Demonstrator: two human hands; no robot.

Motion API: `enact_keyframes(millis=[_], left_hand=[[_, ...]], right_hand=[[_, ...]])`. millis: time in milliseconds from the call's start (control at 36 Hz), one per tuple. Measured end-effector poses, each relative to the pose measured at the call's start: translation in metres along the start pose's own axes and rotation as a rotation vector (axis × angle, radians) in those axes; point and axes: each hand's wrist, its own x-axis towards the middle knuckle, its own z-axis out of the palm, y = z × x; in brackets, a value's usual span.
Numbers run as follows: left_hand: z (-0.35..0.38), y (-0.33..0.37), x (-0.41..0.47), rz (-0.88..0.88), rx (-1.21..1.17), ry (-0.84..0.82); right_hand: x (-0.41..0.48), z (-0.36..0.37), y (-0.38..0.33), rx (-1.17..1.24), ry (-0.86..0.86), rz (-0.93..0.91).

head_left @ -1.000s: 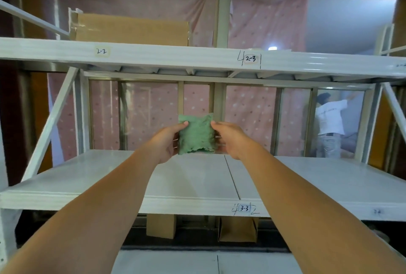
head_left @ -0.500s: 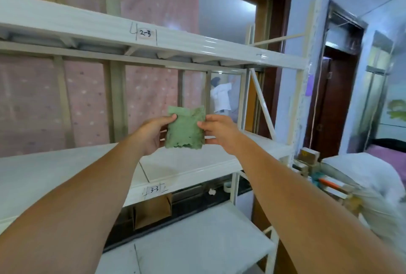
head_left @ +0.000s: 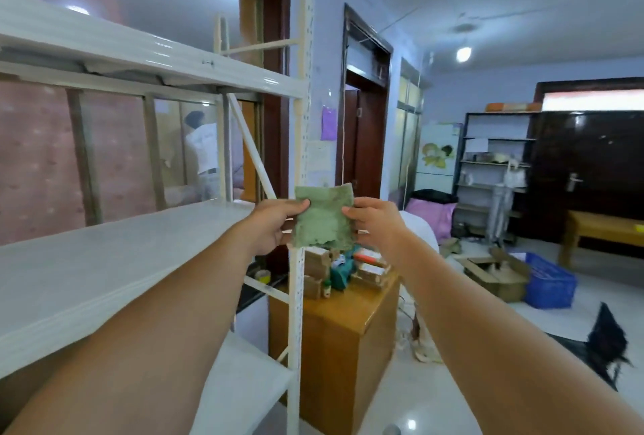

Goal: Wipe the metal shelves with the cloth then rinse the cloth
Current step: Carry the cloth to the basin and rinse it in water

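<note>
A folded green cloth (head_left: 322, 216) hangs in the air at chest height, pinched at its upper corners. My left hand (head_left: 273, 227) grips its left edge and my right hand (head_left: 374, 223) grips its right edge. The white metal shelves (head_left: 115, 260) stand to my left, with the middle board running back toward the wall and a lower board (head_left: 244, 379) below it. The cloth is off the shelf, in front of the rack's perforated corner post (head_left: 299, 281).
A wooden cabinet (head_left: 334, 333) with small boxes on top stands just right of the rack. Further right are a cardboard box (head_left: 495, 274), a blue crate (head_left: 549, 284), a wooden table (head_left: 603, 229) and dark shelving (head_left: 495, 162). A person (head_left: 204, 152) stands behind the rack.
My view has swung right, from facing the shelves to the open room. Both hands kept the cloth and carried it away from the shelf board, past the rack's right corner.
</note>
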Motion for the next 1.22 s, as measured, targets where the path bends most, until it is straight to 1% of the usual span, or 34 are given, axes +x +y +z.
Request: enact_keyframes(millis=[250,361,500,667,806,1000,1111,1222], left_hand=[[0.175,-0.047,0.086,-0.074,0.029,-0.167],[0.229,-0.072,0.117,-0.128,0.048,-0.281],[0.283,-0.103,0.148,-0.154,0.067,-0.357],[0.316,-0.145,0.188,-0.197,0.073,-0.388],[0.328,-0.170,0.237,-0.199,0.066,-0.403],[0.331,-0.214,0.332,-0.206,0.043,-0.430],[0.338,-0.239,0.398,-0.232,0.030,-0.421],[0.345,-0.264,0.463,-0.262,0.030,-0.455]], right_hand=[[0.042,-0.178,0.025,-0.070,0.209,0.023],[0.049,-0.239,0.044,-0.088,0.263,0.067],[0.055,-0.291,0.064,-0.074,0.336,0.109],[0.075,-0.323,0.109,-0.007,0.392,0.203],[0.113,-0.338,0.140,0.007,0.431,0.239],[0.193,-0.350,0.187,0.027,0.436,0.250],[0.253,-0.360,0.214,0.024,0.465,0.283],[0.314,-0.374,0.247,0.035,0.515,0.316]])
